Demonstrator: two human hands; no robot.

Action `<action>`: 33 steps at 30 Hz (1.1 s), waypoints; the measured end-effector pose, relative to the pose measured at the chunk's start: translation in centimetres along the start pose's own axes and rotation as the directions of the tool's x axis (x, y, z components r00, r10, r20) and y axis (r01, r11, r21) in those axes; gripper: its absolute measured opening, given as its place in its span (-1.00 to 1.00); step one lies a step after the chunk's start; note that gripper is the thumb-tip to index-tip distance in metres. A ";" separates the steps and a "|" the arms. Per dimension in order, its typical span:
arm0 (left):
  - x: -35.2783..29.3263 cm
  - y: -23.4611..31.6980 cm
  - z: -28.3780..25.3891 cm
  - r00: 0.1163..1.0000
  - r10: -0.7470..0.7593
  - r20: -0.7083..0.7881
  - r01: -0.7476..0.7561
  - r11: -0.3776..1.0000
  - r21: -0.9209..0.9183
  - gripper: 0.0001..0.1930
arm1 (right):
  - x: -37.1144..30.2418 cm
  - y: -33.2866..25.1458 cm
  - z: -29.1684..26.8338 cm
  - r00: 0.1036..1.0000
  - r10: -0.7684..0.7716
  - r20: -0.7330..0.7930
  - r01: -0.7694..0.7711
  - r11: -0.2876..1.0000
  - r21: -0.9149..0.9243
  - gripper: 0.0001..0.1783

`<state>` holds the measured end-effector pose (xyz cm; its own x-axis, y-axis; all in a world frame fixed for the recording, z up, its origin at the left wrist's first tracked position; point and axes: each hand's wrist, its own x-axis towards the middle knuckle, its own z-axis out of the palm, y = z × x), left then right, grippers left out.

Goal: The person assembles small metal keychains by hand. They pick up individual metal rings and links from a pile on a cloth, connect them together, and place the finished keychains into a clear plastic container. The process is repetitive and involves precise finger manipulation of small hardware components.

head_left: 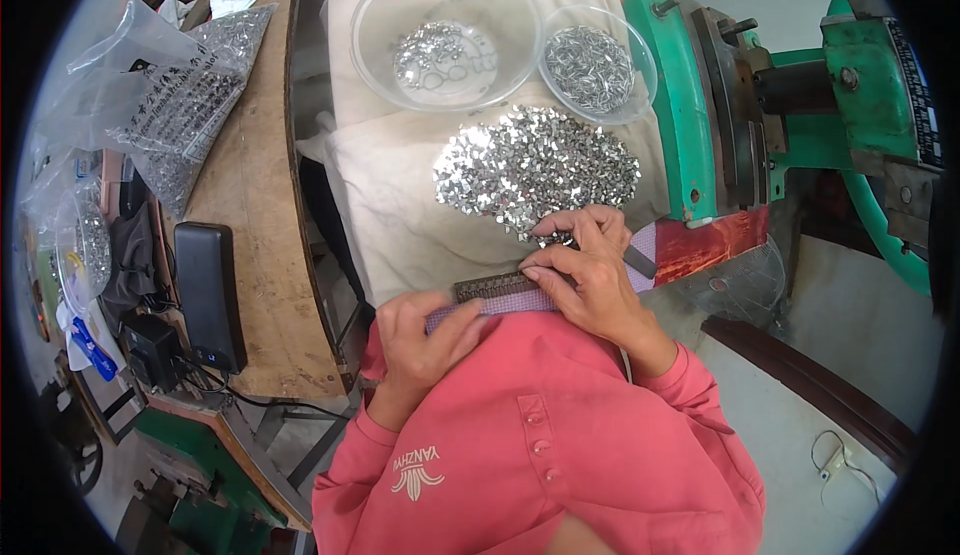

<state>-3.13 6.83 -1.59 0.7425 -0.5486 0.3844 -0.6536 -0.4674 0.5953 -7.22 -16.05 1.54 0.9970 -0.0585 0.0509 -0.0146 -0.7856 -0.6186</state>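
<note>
A dark, narrow slotted strip [488,287] lies along the front of the cloth, close to my body. My left hand [420,343] is closed around its left end, thumb and fingers pressed together on the near side. Over the strip's middle, my right hand [595,280] has its fingers bent, with the fingertips at the near edge of a heap of small shiny metal pieces [540,167]. Whatever those fingers pinch is hidden. The strip's right end comes out beyond my right hand. Beneath the strip shows a purple checked fabric [515,302].
Behind the heap stand a large clear tub [365,65] with some metal pieces and a smaller clear bowl [648,73] full of thin ones. A green machine [672,105] borders the right. On the left wooden table [270,285] lie a black power bank [208,295] and a plastic bag [190,105] of metal pieces.
</note>
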 end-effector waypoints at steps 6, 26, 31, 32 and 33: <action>-0.8 -0.6 -0.2 0.958 -0.285 -0.017 0.281 0.953 -0.117 -0.65 | -1.2 0.9 -0.5 0.974 0.006 -0.226 0.007 0.998 0.057 -0.85; -0.4 -0.8 0.1 0.952 -0.301 0.061 0.305 0.948 -0.091 -0.67 | -8.2 6.1 -1.1 0.878 0.203 -0.434 -0.268 0.959 -0.093 -0.61; -0.6 -0.9 0.1 0.957 -0.285 0.059 0.289 0.955 -0.071 -0.67 | -8.1 6.5 -1.4 0.883 0.208 -0.420 -0.244 0.969 -0.032 -0.58; -0.6 -0.9 0.1 0.956 -0.286 0.062 0.290 0.955 -0.069 -0.67 | -8.1 6.5 -1.4 0.883 0.215 -0.416 -0.248 0.968 -0.026 -0.59; -0.5 -0.9 0.0 0.955 -0.288 0.065 0.293 0.954 -0.070 -0.67 | -8.0 6.4 -1.5 0.883 0.222 -0.413 -0.253 0.967 -0.020 -0.59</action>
<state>-2.96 7.49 -2.31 0.8882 -0.4344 0.1495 -0.3956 -0.5578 0.7296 -15.44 -21.54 -1.63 0.8458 -0.4806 0.2314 -0.2674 -0.7574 -0.5957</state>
